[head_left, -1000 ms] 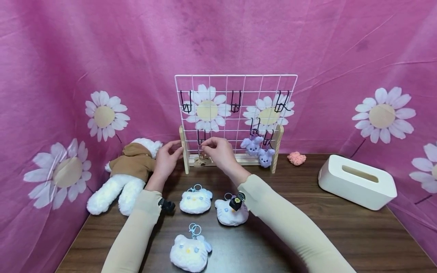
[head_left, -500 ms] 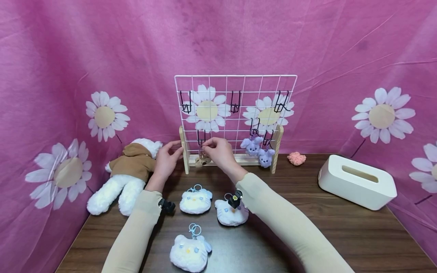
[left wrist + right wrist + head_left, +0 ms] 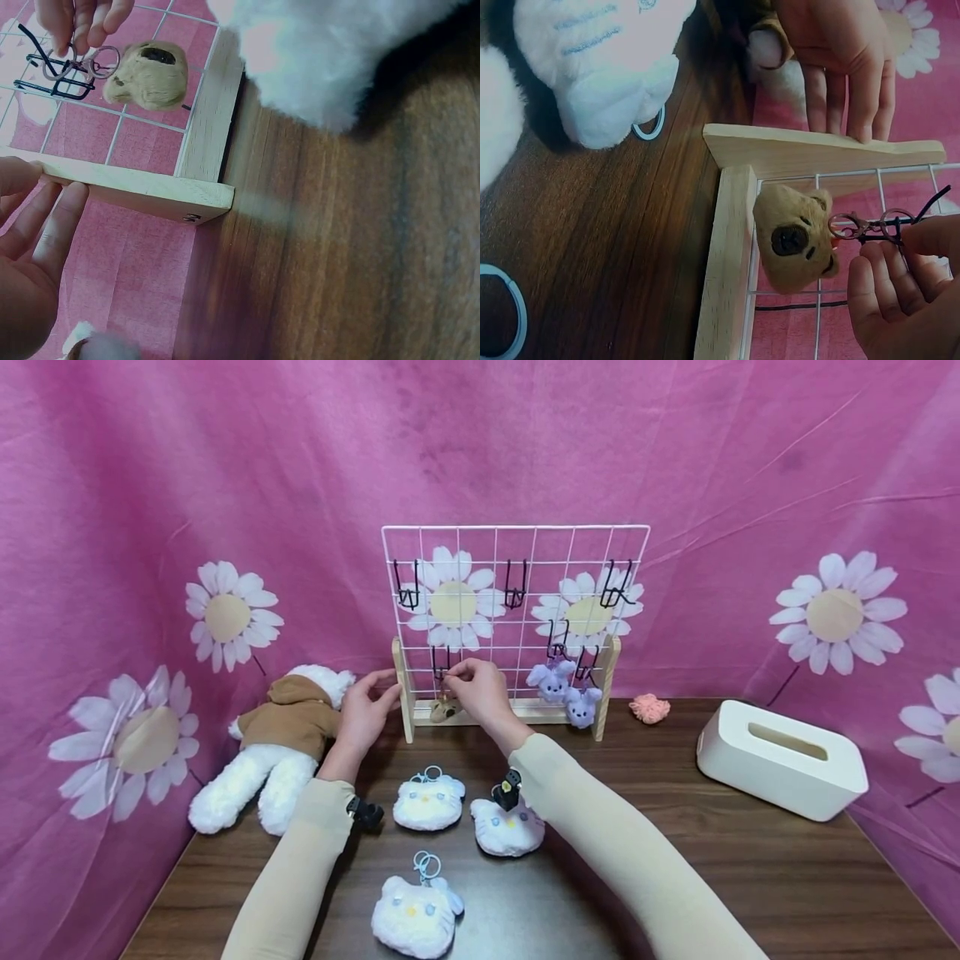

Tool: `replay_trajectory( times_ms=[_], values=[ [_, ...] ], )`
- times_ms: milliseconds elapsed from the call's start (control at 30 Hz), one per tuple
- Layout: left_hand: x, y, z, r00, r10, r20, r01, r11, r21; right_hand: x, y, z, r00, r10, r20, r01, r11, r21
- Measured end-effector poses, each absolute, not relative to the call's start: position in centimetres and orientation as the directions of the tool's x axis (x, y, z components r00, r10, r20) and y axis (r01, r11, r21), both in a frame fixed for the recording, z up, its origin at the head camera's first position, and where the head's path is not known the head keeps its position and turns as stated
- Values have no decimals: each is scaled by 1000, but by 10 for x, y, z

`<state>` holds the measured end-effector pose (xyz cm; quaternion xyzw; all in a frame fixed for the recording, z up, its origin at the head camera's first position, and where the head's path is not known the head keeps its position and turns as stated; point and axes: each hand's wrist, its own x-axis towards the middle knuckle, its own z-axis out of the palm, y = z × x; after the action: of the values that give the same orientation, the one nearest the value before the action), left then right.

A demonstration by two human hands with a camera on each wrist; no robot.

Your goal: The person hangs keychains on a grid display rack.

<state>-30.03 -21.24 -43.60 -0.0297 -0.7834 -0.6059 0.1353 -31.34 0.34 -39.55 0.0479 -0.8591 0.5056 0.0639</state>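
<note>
Bear charm (image 3: 784,241), plush; round rings (image 3: 864,226)

Both arms (image 3: 288,868) forward, left hand (image 3: 365,712) with fingers (image 3: 61,229) nearly straight, right hand (image 3: 482,693) in a pinch.

On the wooden table (image 3: 787,877) we see a white plush toy (image 3: 281,737) dressed in brown lying at left, a fluffy coral tuft (image 3: 649,708) right of centre near the far edge, and a white tissue box (image 3: 772,785) at right, before a flowered pink curtain (image 3: 712,485).
</note>
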Motion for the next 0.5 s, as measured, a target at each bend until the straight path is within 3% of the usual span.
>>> replay_trajectory(
  times_ms=[500],
  values=[
    [-300,-211,-436,-962,-119,246,209,261,942,-328,-3,-408,-987,53,152,-112,454,-884]
  ],
)
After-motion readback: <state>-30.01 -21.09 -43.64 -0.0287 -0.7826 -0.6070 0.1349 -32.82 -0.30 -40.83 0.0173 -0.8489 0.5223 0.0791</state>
